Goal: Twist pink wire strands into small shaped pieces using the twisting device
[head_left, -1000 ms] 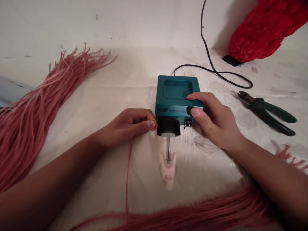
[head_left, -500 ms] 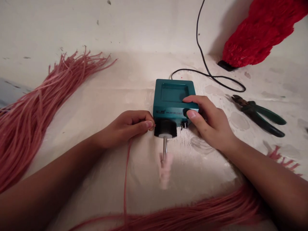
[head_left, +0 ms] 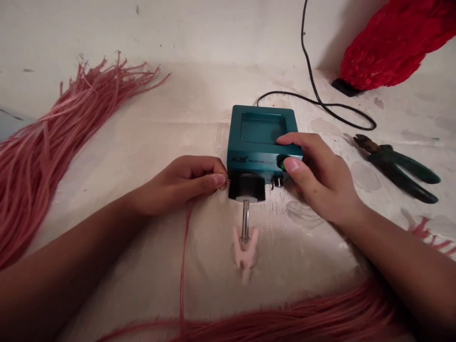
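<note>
A teal machine [head_left: 263, 128] with a black round head and a metal shaft sits at the centre. On the shaft's end is a pink clip [head_left: 245, 251], slightly blurred. Left of the black head, my left hand [head_left: 188, 183] pinches the end of a thin pink cord [head_left: 184, 266], which hangs down to the front bundle. My right hand [head_left: 317, 175] grips the machine's right side, with the index finger on top and the thumb by a green-lit button on the front.
Pink cord bundles lie at the left [head_left: 64, 137] and along the front [head_left: 292, 318]. Green-handled pliers [head_left: 399, 166] rest at the right. Behind them are a black cable [head_left: 309, 71] and a red fluffy object [head_left: 392, 47].
The view has shifted slightly, moving the machine and pliers a little up and right in the picture. The clip looks less blurred, and green shows at the button by my right thumb.
</note>
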Tool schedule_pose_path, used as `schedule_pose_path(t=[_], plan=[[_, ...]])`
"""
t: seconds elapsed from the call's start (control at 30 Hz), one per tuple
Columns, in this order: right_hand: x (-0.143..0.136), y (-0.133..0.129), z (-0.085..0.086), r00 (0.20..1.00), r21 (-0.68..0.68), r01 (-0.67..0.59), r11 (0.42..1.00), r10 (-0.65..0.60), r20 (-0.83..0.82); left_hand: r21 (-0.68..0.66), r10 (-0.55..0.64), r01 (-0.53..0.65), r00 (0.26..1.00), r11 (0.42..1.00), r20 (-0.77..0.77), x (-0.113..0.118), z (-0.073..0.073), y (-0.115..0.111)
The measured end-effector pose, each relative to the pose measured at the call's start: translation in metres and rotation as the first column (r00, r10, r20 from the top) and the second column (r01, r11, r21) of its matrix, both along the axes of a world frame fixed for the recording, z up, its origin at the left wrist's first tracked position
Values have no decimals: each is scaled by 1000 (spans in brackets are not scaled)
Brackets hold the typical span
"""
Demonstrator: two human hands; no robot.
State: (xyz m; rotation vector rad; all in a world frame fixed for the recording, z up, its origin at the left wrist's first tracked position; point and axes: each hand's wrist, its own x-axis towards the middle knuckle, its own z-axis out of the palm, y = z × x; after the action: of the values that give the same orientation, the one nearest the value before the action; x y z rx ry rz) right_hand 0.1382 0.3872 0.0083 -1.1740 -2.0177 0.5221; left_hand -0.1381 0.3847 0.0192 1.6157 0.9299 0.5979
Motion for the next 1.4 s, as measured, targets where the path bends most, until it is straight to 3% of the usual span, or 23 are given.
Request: schedule_pose_path(t=[0.6, 1.0, 1.4], plan=[[-1, -2, 1, 999, 71, 36, 997, -38, 31, 58, 39, -34, 996, 998, -81, 1, 0, -1], [-1, -3, 1, 1000, 15, 11, 1000, -11, 11, 33, 27, -25, 998, 999, -64, 0, 0, 0], [-1, 0, 1, 998, 67, 34, 997, -37, 46, 27, 7, -6, 999, 1000, -37, 0, -1, 1]])
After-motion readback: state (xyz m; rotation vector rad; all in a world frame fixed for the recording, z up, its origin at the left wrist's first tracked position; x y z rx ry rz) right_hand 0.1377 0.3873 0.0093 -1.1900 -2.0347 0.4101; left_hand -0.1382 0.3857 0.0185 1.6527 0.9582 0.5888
